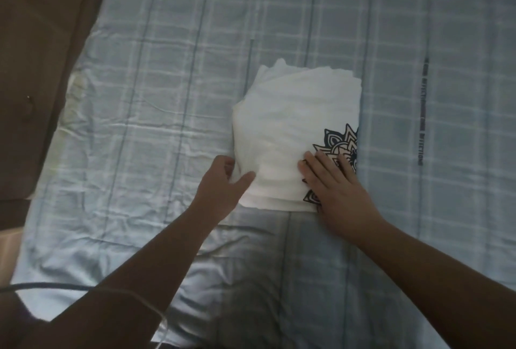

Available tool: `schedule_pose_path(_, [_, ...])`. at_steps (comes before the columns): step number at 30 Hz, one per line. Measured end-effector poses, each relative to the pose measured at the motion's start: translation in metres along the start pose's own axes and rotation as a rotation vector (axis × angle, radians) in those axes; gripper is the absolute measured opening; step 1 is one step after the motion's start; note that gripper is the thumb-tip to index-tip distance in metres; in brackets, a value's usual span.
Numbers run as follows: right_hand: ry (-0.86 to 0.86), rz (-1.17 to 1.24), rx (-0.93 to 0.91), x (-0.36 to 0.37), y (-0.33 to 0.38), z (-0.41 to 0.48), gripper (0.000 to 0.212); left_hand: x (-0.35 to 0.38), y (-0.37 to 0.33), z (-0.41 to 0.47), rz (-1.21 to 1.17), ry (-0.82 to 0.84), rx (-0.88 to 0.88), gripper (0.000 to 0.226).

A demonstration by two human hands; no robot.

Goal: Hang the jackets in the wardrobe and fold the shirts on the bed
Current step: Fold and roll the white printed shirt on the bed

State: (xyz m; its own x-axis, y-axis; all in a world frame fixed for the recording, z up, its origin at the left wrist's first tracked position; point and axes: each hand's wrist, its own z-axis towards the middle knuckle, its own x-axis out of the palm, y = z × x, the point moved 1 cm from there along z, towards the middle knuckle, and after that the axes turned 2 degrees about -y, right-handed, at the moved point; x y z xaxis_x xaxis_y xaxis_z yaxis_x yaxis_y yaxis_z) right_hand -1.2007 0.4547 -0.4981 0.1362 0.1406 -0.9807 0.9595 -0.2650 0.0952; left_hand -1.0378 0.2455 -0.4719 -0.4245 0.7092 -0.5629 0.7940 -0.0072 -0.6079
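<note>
Right hand [339, 189] flat on folded shirt [293, 125]

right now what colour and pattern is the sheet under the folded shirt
Pale blue bed sheet with a white and darker blue check, seen in the head view around the white shirt.

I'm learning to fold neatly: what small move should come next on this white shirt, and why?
Probably smooth and square the bundle: the white shirt already lies folded on the bed, right hand flat on its print, left hand gripping its near-left edge; far edges look uneven.
</note>
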Motion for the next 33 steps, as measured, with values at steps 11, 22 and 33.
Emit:
schedule_pose_path(11, [0.058, 0.035, 0.016, -0.002, -0.012, -0.031, 0.081, 0.018, 0.011, -0.037, 0.008, 0.04, -0.089, 0.033])
schedule_pose_path(22, [0.063, 0.126, 0.116, -0.017, -0.004, -0.02, 0.079, 0.046, -0.027, -0.029, 0.76, -0.025, 1.02, 0.065])
schedule_pose_path(33, [0.172, -0.002, 0.003, -0.004, -0.022, -0.014, 0.076, 0.039, -0.009, 0.008, 1.134, 0.207, 1.036, 0.112])
